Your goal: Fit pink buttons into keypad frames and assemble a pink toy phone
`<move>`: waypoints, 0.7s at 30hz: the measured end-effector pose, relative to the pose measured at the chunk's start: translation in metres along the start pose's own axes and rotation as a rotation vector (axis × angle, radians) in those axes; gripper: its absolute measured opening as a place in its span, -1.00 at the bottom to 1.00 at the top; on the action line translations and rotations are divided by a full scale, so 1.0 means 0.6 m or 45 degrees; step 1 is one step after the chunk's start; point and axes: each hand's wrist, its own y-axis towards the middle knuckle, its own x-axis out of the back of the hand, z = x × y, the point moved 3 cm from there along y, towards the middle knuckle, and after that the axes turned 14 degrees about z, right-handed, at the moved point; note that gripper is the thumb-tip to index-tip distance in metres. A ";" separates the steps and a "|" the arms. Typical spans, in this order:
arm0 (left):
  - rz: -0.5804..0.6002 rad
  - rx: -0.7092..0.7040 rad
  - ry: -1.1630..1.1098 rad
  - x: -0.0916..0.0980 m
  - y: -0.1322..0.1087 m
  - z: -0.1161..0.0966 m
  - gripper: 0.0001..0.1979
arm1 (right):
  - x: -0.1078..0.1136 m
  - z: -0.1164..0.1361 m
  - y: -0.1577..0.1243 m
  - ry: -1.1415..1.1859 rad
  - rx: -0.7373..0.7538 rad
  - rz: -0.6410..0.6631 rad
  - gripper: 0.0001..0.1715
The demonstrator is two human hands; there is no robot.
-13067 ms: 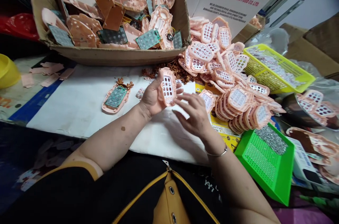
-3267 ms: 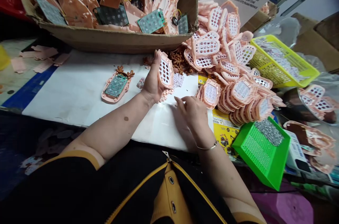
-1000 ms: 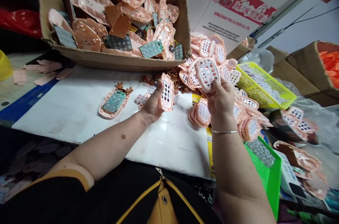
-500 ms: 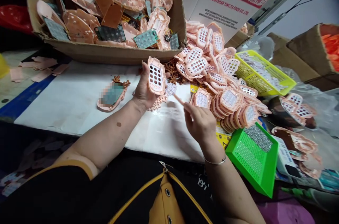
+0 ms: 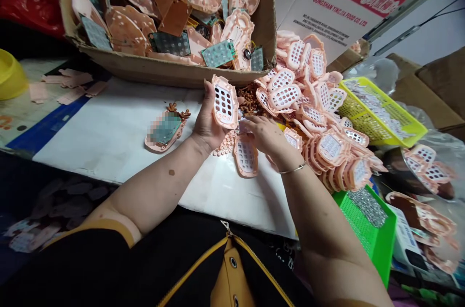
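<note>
My left hand [image 5: 210, 125] is closed round a pink plastic shell [image 5: 225, 102] with rows of button holes in a white panel, held upright above the table. My right hand [image 5: 267, 135] reaches to a small heap of white pieces [image 5: 244, 125], its fingers stretched out and partly hiding them. Just below its fingers, a second pink shell [image 5: 247, 156] lies on the white table top. Small pink parts [image 5: 225, 145] are heaped beside it. To the left lies a shell with a green circuit board [image 5: 165, 129] and brown antler-shaped pieces, partly blurred out.
A cardboard box [image 5: 174, 66] of shells and circuit boards stands at the back. Piled pink shells [image 5: 285, 96] fill the right, by a yellow basket [image 5: 385, 111] and a green tray [image 5: 374, 234] holding screws. Brown antler pieces [image 5: 250, 99] lie behind my hands.
My right hand has let go of a pink shell, now lying on the table, and moved onto the white pieces. My left hand still holds its shell. The whole view has shifted.
</note>
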 end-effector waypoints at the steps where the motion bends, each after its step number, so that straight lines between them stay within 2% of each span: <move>1: 0.000 -0.001 0.005 0.000 0.000 -0.001 -0.23 | -0.003 0.001 0.009 -0.007 0.019 0.017 -0.64; 4: 0.002 0.010 0.061 -0.002 -0.002 -0.002 -0.20 | -0.005 -0.003 0.011 0.031 -0.045 -0.080 -0.68; 7: -0.006 0.020 0.094 -0.006 -0.005 -0.002 -0.20 | 0.001 -0.022 -0.010 0.276 -0.217 -0.334 -0.72; 9: -0.016 0.030 0.083 -0.008 -0.006 -0.001 -0.21 | 0.000 -0.039 -0.029 0.730 -0.343 -0.541 -0.77; 11: -0.020 0.063 0.058 -0.010 -0.008 0.002 -0.21 | -0.009 -0.051 -0.044 1.343 -0.407 -0.686 -0.77; 13: -0.014 0.100 0.038 -0.012 -0.009 0.007 -0.22 | -0.021 -0.050 -0.055 1.856 -0.390 -0.727 -0.71; 15: 0.001 0.126 0.023 -0.013 -0.011 0.013 -0.24 | -0.028 -0.041 -0.065 2.122 -0.335 -0.720 -0.63; 17: 0.038 0.142 0.011 -0.015 -0.013 0.020 -0.25 | -0.031 -0.029 -0.074 2.213 -0.275 -0.711 -0.59; 21: 0.103 0.142 -0.012 -0.011 -0.014 0.035 -0.29 | -0.032 -0.006 -0.082 2.198 -0.183 -0.702 -0.65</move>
